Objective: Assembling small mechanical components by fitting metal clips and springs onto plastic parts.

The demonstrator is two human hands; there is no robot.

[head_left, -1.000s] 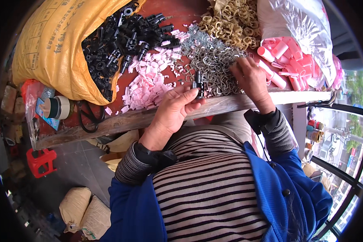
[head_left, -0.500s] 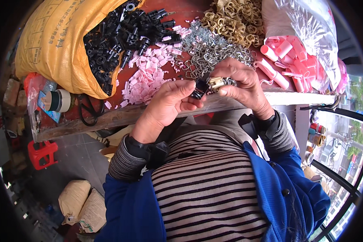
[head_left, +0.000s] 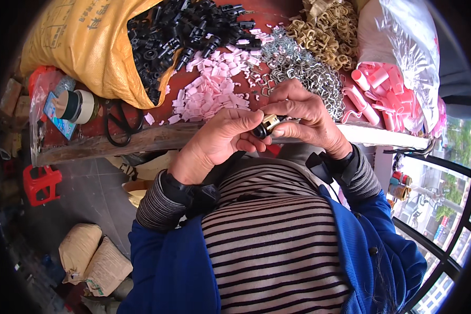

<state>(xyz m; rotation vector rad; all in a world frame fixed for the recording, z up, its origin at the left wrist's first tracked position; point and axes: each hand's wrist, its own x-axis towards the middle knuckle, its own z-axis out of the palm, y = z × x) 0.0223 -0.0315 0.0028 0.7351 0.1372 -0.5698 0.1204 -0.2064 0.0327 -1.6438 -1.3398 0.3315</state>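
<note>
Just off the table's front edge, my left hand point(head_left: 220, 135) pinches a small black plastic part point(head_left: 260, 130) between thumb and fingers. My right hand point(head_left: 310, 116) is closed on a cream-gold piece point(head_left: 270, 122), which sits against the black part. My fingertips partly cover where the two pieces meet. Beyond my hands lie a heap of pale pink plastic bits point(head_left: 209, 94), a pile of silvery metal wire loops point(head_left: 303, 65) and a pile of gold-coloured clips point(head_left: 332, 34). Black plastic parts point(head_left: 178, 31) spill from a yellow woven sack point(head_left: 83, 47) at the left.
Pink plastic tubes point(head_left: 374, 97) lie beside a clear plastic bag point(head_left: 403, 42) at the right. Tape rolls point(head_left: 82, 107) and a black strap point(head_left: 119, 125) rest near the wooden table edge point(head_left: 136, 143). On the floor stand a red stool point(head_left: 42, 184) and paper sacks point(head_left: 94, 259).
The cream-gold piece now sits against the black part, and my hands are closer together. The whole view has shifted slightly, so the table piles appear farther right.
</note>
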